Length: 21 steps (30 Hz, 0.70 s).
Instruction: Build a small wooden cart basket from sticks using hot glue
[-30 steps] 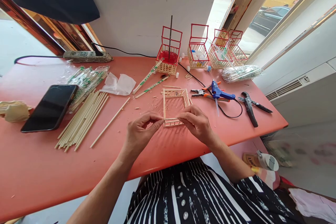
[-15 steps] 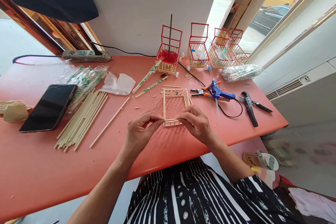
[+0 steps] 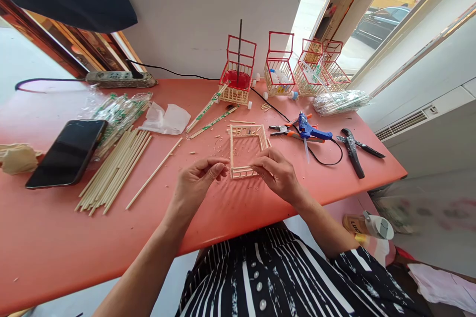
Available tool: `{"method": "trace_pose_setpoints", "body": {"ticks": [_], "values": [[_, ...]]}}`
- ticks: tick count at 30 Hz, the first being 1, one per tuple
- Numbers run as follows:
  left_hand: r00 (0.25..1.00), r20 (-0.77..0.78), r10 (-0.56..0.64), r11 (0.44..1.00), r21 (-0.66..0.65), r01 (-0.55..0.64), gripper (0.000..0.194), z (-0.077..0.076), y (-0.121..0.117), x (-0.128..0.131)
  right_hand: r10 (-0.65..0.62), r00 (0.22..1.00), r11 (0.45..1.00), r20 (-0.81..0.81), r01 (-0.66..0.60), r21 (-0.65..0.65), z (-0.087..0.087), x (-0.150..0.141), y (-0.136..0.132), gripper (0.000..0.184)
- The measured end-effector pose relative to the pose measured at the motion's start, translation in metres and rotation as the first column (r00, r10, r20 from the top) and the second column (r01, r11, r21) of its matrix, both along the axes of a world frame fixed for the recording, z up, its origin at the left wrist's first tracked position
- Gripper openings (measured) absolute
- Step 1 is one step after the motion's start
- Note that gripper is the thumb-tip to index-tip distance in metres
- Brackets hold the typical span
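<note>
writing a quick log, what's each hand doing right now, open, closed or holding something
Left hand: closed, fingertips by the stick frame; can't tell if it holds anything.
Right hand: closed, pinching the frame's near side.

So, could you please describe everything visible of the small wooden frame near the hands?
The small wooden frame looks made of thin, pale, unpainted sticks, joined into a roughly square, open-topped shape. Its far and near sides show short bars between rails. It appears to rest on the reddish table, with striped shadows in front. The right hand touches the near side toward its right end; the left hand is beside the near left corner, contact unclear.
</note>
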<state>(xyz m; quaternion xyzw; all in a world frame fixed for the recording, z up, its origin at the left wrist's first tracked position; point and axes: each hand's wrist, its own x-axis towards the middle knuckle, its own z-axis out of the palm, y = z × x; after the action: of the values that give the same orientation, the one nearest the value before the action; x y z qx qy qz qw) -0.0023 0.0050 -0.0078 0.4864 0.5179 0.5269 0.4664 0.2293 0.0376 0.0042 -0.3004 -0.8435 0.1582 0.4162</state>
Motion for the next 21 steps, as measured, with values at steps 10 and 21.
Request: {"method": "trace_pose_setpoints", "body": {"ticks": [10, 21], "values": [[0.991, 0.099, -0.084, 0.995, -0.050, 0.090, 0.024, -0.001, -0.004, 0.000, 0.009, 1.000, 1.000, 0.000, -0.009, 0.023, 0.001, 0.000, 0.001, 0.012], [0.996, -0.076, -0.040, 0.997, 0.063, 0.045, 0.009, -0.009, 0.000, 0.006, -0.002, 1.000, 0.998, 0.018, 0.001, 0.065, -0.001, 0.001, 0.002, 0.010]]}}
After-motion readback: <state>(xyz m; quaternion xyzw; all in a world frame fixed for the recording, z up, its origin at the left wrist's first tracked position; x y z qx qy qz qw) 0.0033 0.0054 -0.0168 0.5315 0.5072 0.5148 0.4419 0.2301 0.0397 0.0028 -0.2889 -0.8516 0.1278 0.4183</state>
